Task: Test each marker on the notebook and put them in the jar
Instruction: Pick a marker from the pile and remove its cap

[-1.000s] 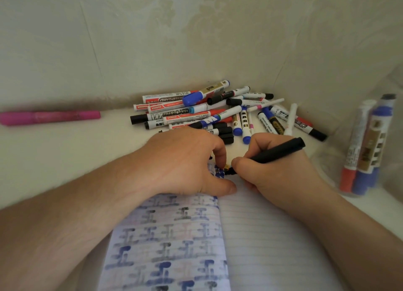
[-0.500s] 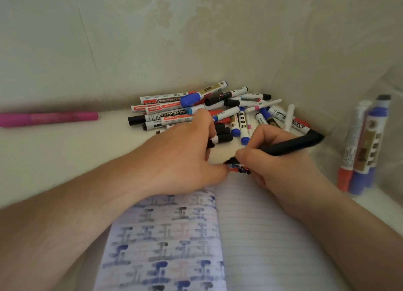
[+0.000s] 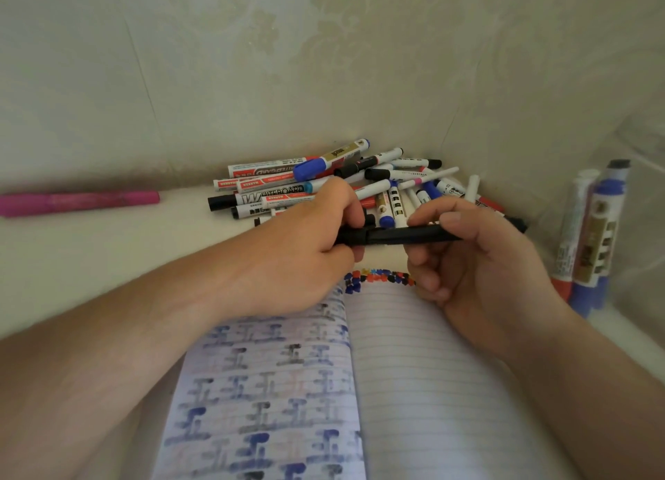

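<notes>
A black marker lies level between both hands, just above the open lined notebook. My left hand grips its capped left end, fingers curled round the cap. My right hand pinches the barrel between thumb and fingers. A row of small coloured test marks runs along the top edge of the right page. The clear jar stands at the far right with a few markers upright in it.
A heap of several whiteboard markers lies against the wall behind my hands. A pink marker lies alone on the white table at the far left. The patterned wall closes off the back.
My right hand lifted the black marker off the page and turned it level. My left hand left the notebook and took hold of the marker's left end, where the cap now sits.
</notes>
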The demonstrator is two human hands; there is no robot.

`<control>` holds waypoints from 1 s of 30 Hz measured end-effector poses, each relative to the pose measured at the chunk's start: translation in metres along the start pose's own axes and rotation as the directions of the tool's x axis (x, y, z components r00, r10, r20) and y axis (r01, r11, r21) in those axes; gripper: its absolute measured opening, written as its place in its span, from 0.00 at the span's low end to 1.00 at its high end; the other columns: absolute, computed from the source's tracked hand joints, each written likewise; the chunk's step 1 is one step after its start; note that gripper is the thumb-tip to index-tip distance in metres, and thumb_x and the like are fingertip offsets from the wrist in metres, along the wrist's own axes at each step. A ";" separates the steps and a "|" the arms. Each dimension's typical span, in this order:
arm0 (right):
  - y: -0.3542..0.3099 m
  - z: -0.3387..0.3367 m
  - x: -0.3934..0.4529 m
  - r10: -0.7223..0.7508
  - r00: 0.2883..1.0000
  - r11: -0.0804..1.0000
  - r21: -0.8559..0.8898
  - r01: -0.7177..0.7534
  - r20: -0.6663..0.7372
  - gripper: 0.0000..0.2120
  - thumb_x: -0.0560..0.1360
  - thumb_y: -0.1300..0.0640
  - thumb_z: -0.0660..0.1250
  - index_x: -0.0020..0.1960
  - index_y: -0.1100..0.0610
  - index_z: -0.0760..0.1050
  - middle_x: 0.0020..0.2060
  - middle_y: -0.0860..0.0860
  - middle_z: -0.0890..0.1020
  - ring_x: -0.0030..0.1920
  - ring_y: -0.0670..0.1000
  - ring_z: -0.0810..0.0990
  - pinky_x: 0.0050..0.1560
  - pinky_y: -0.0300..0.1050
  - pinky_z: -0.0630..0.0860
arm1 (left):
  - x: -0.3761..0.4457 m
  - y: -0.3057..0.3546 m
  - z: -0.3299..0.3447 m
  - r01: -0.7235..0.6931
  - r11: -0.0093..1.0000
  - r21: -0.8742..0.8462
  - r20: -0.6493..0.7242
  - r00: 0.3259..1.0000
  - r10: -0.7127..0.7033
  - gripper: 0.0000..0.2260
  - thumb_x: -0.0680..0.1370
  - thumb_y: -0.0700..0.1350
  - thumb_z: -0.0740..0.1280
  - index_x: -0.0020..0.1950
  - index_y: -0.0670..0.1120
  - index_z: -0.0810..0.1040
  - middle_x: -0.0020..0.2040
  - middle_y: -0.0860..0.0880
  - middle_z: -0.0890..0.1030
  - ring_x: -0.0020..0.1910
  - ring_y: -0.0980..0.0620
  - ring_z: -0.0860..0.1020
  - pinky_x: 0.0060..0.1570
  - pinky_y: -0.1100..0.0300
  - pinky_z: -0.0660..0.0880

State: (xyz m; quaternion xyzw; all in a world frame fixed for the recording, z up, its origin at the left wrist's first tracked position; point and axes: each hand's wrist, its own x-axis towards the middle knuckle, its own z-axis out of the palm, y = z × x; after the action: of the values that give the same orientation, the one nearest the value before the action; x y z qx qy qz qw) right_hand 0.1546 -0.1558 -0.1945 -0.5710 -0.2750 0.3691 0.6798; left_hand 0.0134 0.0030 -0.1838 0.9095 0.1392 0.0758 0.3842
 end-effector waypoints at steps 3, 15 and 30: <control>-0.001 0.002 -0.002 0.011 0.999 0.999 0.038 -0.013 0.049 0.16 0.71 0.50 0.63 0.47 0.58 0.85 0.36 0.60 0.81 0.29 0.53 0.70 0.28 0.41 0.64 | -0.001 0.001 0.000 -0.030 0.999 -0.022 -0.010 1.000 0.029 0.11 0.83 0.44 0.64 0.52 0.60 0.66 0.50 0.51 0.82 0.44 0.49 0.78 0.49 0.40 0.77; -0.008 0.020 -0.004 -0.072 0.986 0.983 0.154 0.096 -0.152 0.22 0.85 0.57 0.54 0.38 0.54 0.80 0.25 0.56 0.70 0.23 0.51 0.63 0.27 0.43 0.54 | -0.003 -0.001 0.003 -0.251 0.966 0.063 -0.212 0.942 0.259 0.11 0.85 0.44 0.62 0.58 0.58 0.62 0.46 0.59 0.75 0.45 0.62 0.74 0.42 0.70 0.70; 0.003 0.017 -0.007 -0.247 0.967 0.928 -0.271 0.254 0.062 0.25 0.71 0.37 0.65 0.63 0.48 0.74 0.31 0.51 0.76 0.27 0.46 0.70 0.28 0.40 0.67 | -0.015 -0.026 -0.036 -0.174 0.898 0.405 -0.362 0.871 0.332 0.13 0.84 0.50 0.57 0.65 0.51 0.77 0.50 0.52 0.82 0.50 0.52 0.76 0.47 0.54 0.69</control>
State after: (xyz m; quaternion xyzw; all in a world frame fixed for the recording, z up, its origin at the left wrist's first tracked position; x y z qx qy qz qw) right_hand 0.1360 -0.1516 -0.1938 -0.6155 -0.4035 0.2448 0.6312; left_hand -0.0145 0.0401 -0.1784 0.9364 0.1082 0.2941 0.1583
